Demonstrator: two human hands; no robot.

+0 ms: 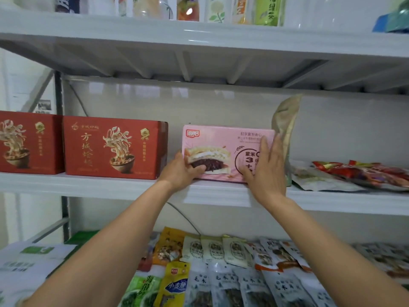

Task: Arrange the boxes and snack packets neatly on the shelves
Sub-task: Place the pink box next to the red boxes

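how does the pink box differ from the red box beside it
The pink box shows a sandwich; the red box shows a noodle bowl. The left hand grips the pink box and the right hand presses flat on it; no hand touches the red box. Both stand on the same shelf.

Right hand (265, 167) flat over the pink cardboard sandwich box (223, 140) blocks half its round print, and the left hand (182, 172) hides the box's 7 o'clock corner. Dark red noodle carton (28, 142) at 9 o'clock is chopped by the edge. Drink bottles (266, 12) at 12 show bottoms only. Blurry blue-green thing (394, 21) at 2 o'clock, maybe a wrapped pack, can't tell.
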